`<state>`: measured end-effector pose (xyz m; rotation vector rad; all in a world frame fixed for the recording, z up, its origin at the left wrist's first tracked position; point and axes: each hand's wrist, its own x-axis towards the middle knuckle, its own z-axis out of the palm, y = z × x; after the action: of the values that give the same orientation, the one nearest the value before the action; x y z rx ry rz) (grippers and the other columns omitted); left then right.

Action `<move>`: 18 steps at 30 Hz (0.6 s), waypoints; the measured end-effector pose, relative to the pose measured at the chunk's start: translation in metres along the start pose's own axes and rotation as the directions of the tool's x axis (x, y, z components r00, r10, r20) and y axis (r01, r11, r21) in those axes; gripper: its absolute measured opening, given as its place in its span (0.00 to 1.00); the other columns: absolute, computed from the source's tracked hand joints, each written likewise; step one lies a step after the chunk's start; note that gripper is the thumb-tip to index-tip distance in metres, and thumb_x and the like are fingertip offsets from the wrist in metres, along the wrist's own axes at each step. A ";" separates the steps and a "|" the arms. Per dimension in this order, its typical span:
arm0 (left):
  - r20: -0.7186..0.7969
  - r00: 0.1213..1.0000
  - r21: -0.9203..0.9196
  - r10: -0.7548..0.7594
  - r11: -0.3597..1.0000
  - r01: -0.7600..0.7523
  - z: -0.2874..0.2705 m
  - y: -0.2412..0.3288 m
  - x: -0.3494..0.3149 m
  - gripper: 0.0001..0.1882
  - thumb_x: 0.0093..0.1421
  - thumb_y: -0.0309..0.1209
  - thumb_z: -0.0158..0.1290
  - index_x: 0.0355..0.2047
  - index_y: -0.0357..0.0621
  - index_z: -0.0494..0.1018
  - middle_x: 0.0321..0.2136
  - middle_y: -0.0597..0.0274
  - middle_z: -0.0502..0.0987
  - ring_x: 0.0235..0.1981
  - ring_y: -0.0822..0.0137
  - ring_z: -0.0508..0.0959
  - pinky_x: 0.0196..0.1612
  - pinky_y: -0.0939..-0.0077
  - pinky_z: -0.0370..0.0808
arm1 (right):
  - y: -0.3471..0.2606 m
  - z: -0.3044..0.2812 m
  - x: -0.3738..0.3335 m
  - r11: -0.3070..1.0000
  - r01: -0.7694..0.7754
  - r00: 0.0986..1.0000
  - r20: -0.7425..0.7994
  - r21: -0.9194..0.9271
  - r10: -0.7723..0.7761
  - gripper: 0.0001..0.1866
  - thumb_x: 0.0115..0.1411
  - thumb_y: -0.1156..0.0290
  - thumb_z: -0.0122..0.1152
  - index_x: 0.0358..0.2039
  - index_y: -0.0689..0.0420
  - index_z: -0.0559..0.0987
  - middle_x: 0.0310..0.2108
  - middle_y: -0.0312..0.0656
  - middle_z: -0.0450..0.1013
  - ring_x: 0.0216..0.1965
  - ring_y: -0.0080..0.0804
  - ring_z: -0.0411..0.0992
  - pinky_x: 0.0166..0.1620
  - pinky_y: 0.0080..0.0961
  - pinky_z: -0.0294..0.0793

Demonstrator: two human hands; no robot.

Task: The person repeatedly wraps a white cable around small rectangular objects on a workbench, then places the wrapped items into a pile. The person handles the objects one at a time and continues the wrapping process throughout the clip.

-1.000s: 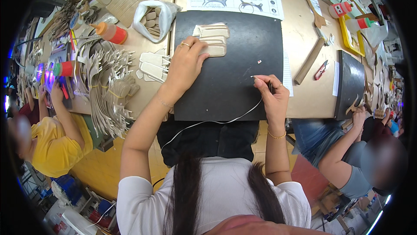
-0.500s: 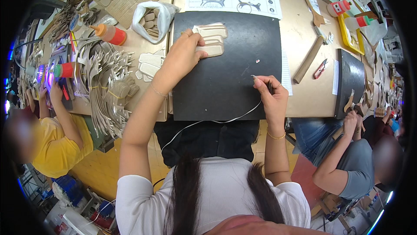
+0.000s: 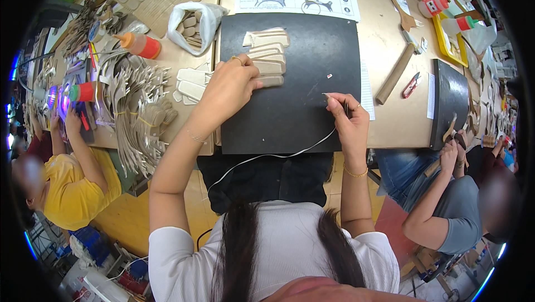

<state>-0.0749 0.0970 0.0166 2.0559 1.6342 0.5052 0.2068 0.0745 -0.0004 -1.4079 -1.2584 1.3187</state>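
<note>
On the black board (image 3: 290, 123) several beige, rounded oblong pieces (image 3: 268, 56) lie overlapping in a column. My left hand (image 3: 231, 84) is at the left ends of the lowest ones. Its thumb and fingers close on the end of the bottom, greyer oblong piece (image 3: 272, 81); the exact grip is partly hidden by the fingers. Over the right part of the board, my right hand (image 3: 350, 119) pinches a small, thin, pale-tipped tool (image 3: 326, 95). Most of that tool is hidden in the hand. A white cord (image 3: 278, 156) curves across the board's near edge up to this hand.
Left of the board are a bag of small pieces (image 3: 205, 26), loose pale oblongs (image 3: 191, 85), bundled strips (image 3: 134, 115) and an orange-capped bottle (image 3: 142, 45). A hammer (image 3: 397, 73) and red snips (image 3: 411, 85) lie right. Co-workers sit on both sides.
My left hand has drawn down toward me, and the column of oblong pieces is now longer, with the greyer piece showing at its lower end. The right hand has barely moved.
</note>
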 end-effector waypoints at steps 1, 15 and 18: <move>0.035 0.999 -0.006 0.007 1.000 -0.007 -0.004 0.002 -0.003 0.09 0.58 0.30 0.64 0.31 0.34 0.80 0.40 0.49 0.78 0.37 0.45 0.78 0.44 0.56 0.74 | 0.000 0.000 0.000 1.000 -0.012 1.000 0.005 0.005 0.012 0.09 0.66 0.71 0.68 0.42 0.64 0.85 0.30 0.33 0.77 0.34 0.18 0.72 0.40 0.17 0.71; -0.187 0.977 0.036 0.101 0.995 -0.096 0.041 0.037 -0.058 0.19 0.54 0.34 0.68 0.44 0.45 0.78 0.41 0.59 0.74 0.45 0.56 0.73 0.48 0.62 0.67 | -0.009 0.017 -0.001 0.967 -0.126 0.952 0.246 -0.219 0.180 0.11 0.62 0.68 0.72 0.38 0.63 0.86 0.26 0.35 0.80 0.27 0.17 0.73 0.33 0.19 0.73; -0.211 0.929 0.132 0.304 0.950 -0.281 0.055 0.035 -0.081 0.20 0.55 0.33 0.67 0.48 0.44 0.79 0.47 0.60 0.76 0.47 0.58 0.74 0.49 0.60 0.67 | -0.015 0.029 0.004 0.953 -0.178 0.919 0.304 -0.245 0.250 0.12 0.63 0.66 0.70 0.36 0.64 0.85 0.25 0.37 0.80 0.22 0.19 0.74 0.30 0.20 0.74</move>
<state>-0.0351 0.0049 -0.0089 2.4106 1.5045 0.8052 0.1761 0.0788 0.0099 -1.5533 -1.5385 1.6665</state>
